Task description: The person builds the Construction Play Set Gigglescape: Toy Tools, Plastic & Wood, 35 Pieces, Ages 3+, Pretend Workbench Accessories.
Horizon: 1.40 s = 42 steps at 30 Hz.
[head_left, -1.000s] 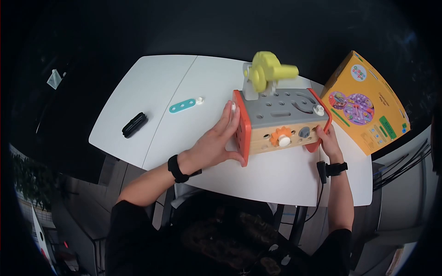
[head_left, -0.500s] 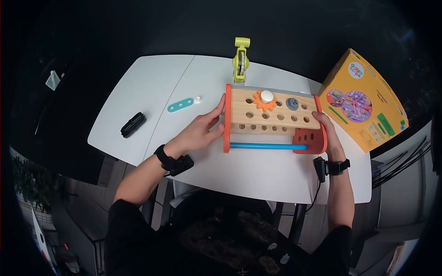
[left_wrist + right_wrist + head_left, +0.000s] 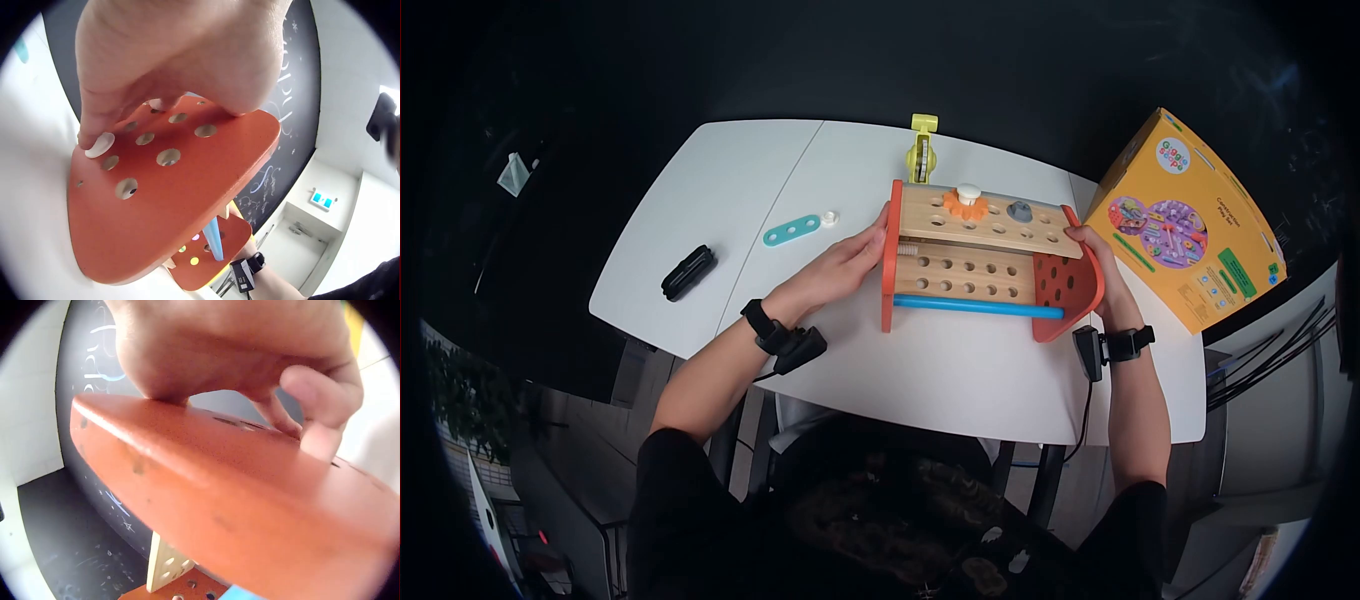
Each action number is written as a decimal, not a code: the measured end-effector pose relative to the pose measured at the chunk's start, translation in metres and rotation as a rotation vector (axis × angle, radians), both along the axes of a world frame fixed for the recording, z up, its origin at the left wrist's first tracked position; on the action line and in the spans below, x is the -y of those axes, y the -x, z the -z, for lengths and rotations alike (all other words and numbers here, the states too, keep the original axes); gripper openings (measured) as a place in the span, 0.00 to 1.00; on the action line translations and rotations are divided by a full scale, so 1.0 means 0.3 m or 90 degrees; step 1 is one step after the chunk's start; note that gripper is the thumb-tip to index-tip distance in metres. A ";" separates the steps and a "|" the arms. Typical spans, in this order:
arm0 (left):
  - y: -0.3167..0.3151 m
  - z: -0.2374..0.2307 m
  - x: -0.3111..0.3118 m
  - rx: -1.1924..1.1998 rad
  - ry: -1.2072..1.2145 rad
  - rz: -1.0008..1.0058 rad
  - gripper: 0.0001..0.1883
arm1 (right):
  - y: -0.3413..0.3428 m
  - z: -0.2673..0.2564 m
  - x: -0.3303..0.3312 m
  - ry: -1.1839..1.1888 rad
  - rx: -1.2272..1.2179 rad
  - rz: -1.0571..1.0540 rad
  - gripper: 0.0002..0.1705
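Note:
The wooden toy workbench has red side panels and a blue rod along its near lower side. On its holed face are an orange gear with a white knob and a grey piece. My left hand lies against the outside of the left red panel, its fingers extended; one fingertip touches a white peg. At the other end my right hand grips the right red panel, thumb over its edge and fingers on the outer face. A yellow-green part rises behind the workbench.
On the white table, a teal strip lies beside a small white piece, left of the workbench. Farther left is a black object. A yellow box stands at the right.
The workbench has tilted back, bringing its holed wooden face and blue rod into view and swinging the yellow-green part behind it. My left hand has moved back against the left panel.

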<state>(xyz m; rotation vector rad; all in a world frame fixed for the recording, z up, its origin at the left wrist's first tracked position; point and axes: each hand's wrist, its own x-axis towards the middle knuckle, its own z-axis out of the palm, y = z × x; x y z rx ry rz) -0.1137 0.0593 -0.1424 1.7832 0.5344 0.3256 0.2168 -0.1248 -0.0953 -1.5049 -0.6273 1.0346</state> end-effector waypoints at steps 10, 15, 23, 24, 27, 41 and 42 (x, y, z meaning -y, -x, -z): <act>-0.018 -0.007 0.011 -0.038 0.070 -0.035 0.41 | -0.049 0.052 -0.022 -0.014 0.049 0.011 0.36; 0.014 -0.064 -0.107 -0.205 -0.303 -0.067 0.29 | -0.045 -0.038 0.051 0.044 0.247 0.047 0.37; -0.005 0.138 -0.377 -0.290 -0.731 -0.161 0.16 | 0.166 -0.163 0.095 -0.185 0.744 0.083 0.14; -0.016 0.140 -0.388 -0.358 -0.730 -0.132 0.16 | 0.193 -0.170 0.096 -0.221 0.783 0.048 0.13; -0.037 0.137 -0.398 -0.391 -0.691 -0.099 0.16 | 0.271 -0.167 0.087 -0.206 0.747 0.010 0.12; 0.026 -0.248 0.003 0.144 -0.408 -0.210 0.09 | 0.487 -0.088 -0.064 -0.340 0.605 -0.170 0.23; 0.028 -0.255 0.027 0.157 -0.402 -0.215 0.09 | 0.500 -0.083 -0.076 -0.346 0.531 -0.170 0.25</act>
